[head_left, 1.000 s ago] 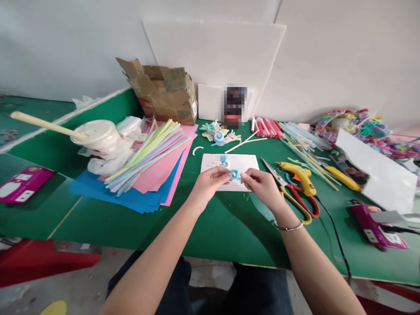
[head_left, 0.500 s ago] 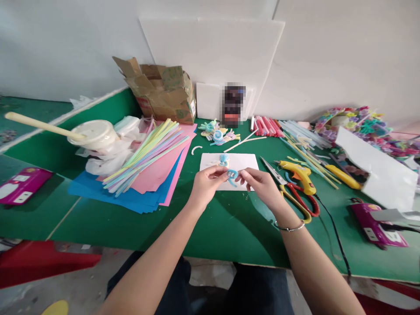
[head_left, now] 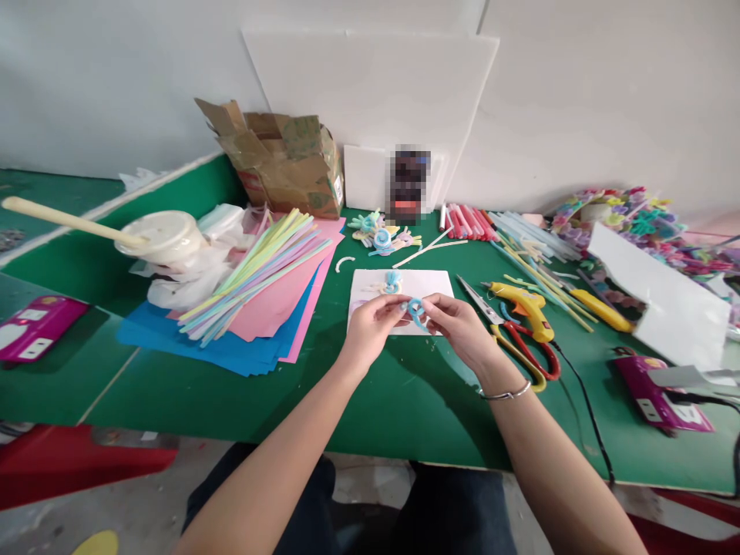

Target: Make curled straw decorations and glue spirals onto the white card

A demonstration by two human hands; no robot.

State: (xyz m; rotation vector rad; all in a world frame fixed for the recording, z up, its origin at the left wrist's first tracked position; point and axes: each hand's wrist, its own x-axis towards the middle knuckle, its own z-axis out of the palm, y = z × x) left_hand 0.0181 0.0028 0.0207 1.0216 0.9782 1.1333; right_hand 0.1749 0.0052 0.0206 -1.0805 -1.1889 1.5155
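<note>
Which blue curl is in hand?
The loop pinched between left hand and right hand; others, such as the tuft on the white card and the swirl beyond, lie unheld.

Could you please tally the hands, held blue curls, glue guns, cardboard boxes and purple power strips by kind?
Hands: 2
Held blue curl: 1
Glue gun: 1
Cardboard box: 1
Purple power strips: 2
Total: 7

Soft, fuzzy pile on the blue chenille stem (head_left: 417, 318), centre frame, and it looks matt! Below, a smooth desk (head_left: 375, 416) with a dull sheen. Upper left, rough, creased cardboard on the box (head_left: 289, 173). Over to the right, glossy plastic for the glue gun (head_left: 529, 306), metal blades on the scissors (head_left: 496, 316), and there, lower right, a polished metal bracelet (head_left: 506, 395)!
</note>
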